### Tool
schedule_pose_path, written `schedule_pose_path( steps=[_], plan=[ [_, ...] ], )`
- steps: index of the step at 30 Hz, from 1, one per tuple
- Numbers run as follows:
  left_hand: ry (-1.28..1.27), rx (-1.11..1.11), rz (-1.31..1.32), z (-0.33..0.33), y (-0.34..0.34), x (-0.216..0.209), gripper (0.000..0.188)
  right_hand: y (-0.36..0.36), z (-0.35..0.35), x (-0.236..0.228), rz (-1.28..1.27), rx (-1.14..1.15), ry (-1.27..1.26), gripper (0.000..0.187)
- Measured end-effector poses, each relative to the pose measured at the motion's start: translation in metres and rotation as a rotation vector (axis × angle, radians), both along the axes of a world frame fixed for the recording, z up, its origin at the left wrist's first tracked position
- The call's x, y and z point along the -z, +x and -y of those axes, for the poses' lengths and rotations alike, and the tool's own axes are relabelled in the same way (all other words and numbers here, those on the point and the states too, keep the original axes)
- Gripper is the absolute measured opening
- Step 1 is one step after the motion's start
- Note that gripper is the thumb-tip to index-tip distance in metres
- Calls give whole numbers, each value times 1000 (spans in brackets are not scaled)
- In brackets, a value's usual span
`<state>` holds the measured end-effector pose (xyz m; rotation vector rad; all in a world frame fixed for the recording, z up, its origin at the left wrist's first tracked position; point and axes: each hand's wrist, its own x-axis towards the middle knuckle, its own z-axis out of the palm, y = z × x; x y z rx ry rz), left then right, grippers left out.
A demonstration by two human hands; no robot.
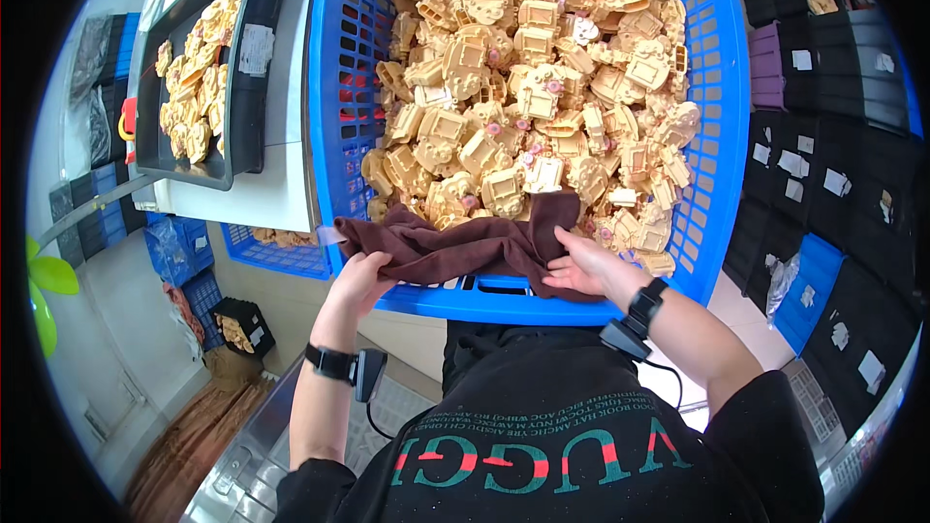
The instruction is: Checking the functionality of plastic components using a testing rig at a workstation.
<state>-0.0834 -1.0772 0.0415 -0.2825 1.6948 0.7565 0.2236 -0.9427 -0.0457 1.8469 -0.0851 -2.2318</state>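
Observation:
A dark maroon cloth (455,250) lies bunched along the near rim of a large blue plastic basket (528,305). At its left end my left hand (358,281) is closed on the fabric, fingertips partly hidden. My right hand (588,266) holds the cloth's right end, with the thumb above and the fingers straighter below. Inside the basket is a deep heap of cream-coloured molded plastic parts (484,150), some bearing small pinkish spots. The cloth covers the nearest parts and some of the rim.
To the left, a black tray (232,121) with similar parts rests on a white table (281,174). A lower blue basket (276,257) stands beneath it. Stacked black crates (823,174) line the right side. A small black bin (242,327) sits on the floor at left.

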Motion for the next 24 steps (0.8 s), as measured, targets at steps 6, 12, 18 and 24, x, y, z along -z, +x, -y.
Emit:
schedule_pose_path(
  steps=[6,12,18,24],
  plan=[
    [40,-397,39,3,2,28,34,-27,33,35,-46,215,77,55],
    [1,-675,46,-2,9,72,27,-52,28,79,96,519,130,39],
    [82,-612,185,0,13,73,27,-57,-34,81,-317,512,289,51],
    [35,-528,159,11,8,54,37,-20,-1,52,-65,10,22,66]
  ],
)
